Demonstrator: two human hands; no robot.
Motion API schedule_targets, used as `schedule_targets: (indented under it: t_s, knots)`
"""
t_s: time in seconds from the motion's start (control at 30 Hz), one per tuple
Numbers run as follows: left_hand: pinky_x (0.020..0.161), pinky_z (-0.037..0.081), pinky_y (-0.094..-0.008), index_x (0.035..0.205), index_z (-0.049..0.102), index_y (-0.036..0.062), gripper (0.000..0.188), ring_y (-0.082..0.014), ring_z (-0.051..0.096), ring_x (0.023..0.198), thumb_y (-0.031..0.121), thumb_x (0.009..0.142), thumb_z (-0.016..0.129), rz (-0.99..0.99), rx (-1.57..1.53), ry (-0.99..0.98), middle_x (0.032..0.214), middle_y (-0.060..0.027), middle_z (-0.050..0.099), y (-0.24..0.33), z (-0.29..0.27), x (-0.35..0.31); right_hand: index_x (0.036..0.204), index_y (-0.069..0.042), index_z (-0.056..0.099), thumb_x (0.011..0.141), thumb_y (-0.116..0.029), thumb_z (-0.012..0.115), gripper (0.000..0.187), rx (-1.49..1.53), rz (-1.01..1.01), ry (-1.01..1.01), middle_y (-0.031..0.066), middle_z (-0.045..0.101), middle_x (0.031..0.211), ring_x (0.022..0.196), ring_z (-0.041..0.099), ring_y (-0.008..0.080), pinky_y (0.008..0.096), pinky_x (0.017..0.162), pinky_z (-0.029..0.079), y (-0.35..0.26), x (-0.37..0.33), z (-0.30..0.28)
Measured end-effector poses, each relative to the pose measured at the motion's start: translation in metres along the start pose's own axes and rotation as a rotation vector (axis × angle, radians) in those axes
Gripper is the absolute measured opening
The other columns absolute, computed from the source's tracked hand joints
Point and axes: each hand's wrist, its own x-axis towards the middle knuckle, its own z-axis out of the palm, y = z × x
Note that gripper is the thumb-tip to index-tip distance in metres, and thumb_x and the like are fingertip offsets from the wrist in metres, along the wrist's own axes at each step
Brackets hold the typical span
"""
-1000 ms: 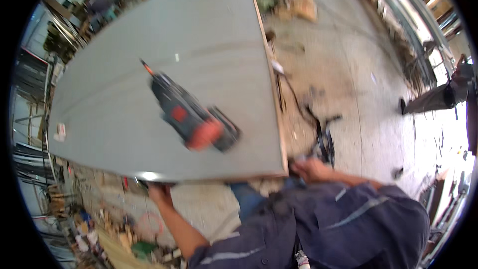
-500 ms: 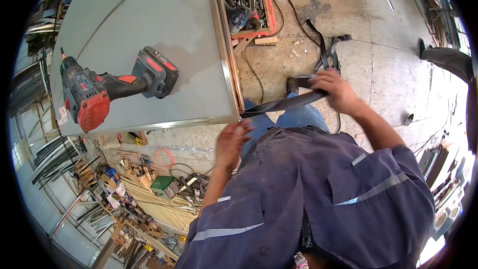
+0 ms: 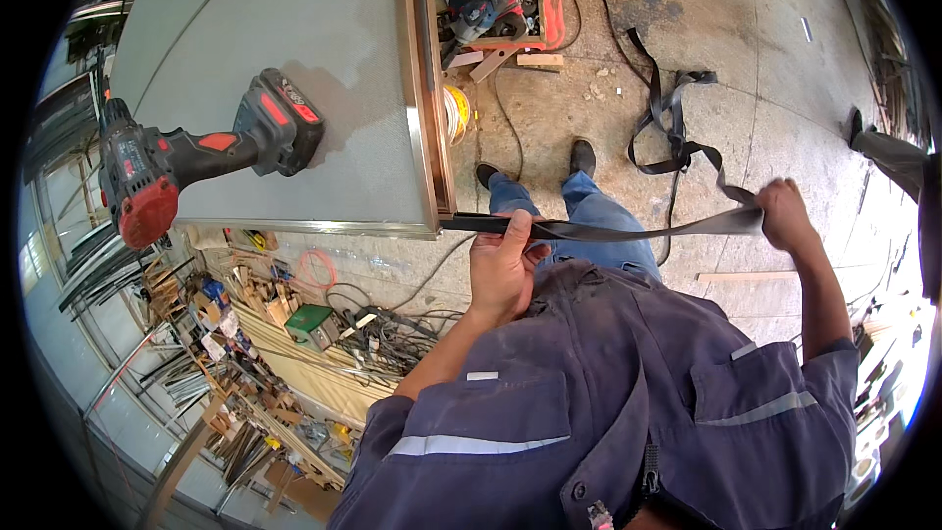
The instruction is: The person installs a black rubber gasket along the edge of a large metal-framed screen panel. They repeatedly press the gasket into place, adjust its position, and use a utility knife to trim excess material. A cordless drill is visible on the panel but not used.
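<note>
A long black rubber-like strip (image 3: pixel 638 234) runs almost level in front of my body, stretched between my two hands. My left hand (image 3: pixel 502 270) pinches it with the thumb on top, close to the near right corner of a grey metal-framed panel (image 3: pixel 363 20). The strip's left end meets the frame at that corner. Farther out on the right, my right hand (image 3: pixel 788 216) is closed round the strip in a fist. From there its slack tail drops in loops to the floor. A black and red cordless drill (image 3: pixel 147 172) lies on the panel.
A red-edged toolbox (image 3: pixel 554 5) holding power tools stands on the floor beyond the panel, near a yellow-white roll (image 3: pixel 456 115). Cables cross the concrete. At the right edge another person's leg (image 3: pixel 888 147) shows. Wood scraps and a green box (image 3: pixel 312 327) lie at lower left.
My right hand has moved outward to the right, drawing the strip straighter. My left hand has come up to the strip and closed on it. The view has shifted slightly.
</note>
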Motion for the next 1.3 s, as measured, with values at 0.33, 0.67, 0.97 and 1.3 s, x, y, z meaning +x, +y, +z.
schedule_targets:
  t_s: [0.33,0.67,0.97,1.3]
  knots:
    - [0.065,0.051,-0.0277,0.092,0.056,0.0025,0.009,-0.0145,0.061,0.075,0.012,0.090,0.056,0.121,0.101,0.080,0.084,-0.0083,0.062,-0.009,-0.001,0.003,0.117,-0.004,0.052,0.091,-0.030,0.048,0.037,0.824,-0.852,0.229,0.0177,0.058,0.106,0.099,0.055,0.0351,0.0422,0.087,0.043,-0.237,0.072,-0.045]
    - [0.076,0.052,-0.0337,0.090,0.058,-0.0005,0.009,-0.0215,0.063,0.079,0.008,0.089,0.057,0.076,0.016,0.015,0.085,-0.0132,0.064,-0.007,-0.003,-0.003,0.093,-0.002,0.055,0.098,-0.038,0.032,0.043,1.176,-0.771,-0.338,0.0112,0.059,0.075,0.073,0.055,0.0259,0.0356,0.069,0.044,-0.206,0.070,-0.017]
    - [0.083,0.050,-0.0354,0.096,0.058,-0.0011,0.014,-0.0229,0.062,0.088,0.011,0.091,0.054,0.068,-0.066,-0.113,0.093,-0.0147,0.063,-0.002,-0.004,-0.002,0.081,-0.001,0.050,0.097,-0.031,0.042,0.035,1.267,-0.579,-0.380,0.0062,0.051,0.064,0.060,0.047,0.0171,0.0320,0.058,0.040,-0.213,0.058,-0.044]
    - [0.083,0.050,-0.0368,0.113,0.054,0.0014,0.026,-0.0258,0.061,0.094,0.017,0.095,0.046,-0.009,0.023,-0.077,0.106,-0.0129,0.061,0.020,-0.027,-0.013,0.080,-0.001,0.062,0.091,-0.028,0.054,0.030,1.340,-0.438,-0.403,-0.0004,0.055,0.059,0.055,0.048,0.0069,0.0251,0.053,0.040,-0.214,0.062,-0.052]
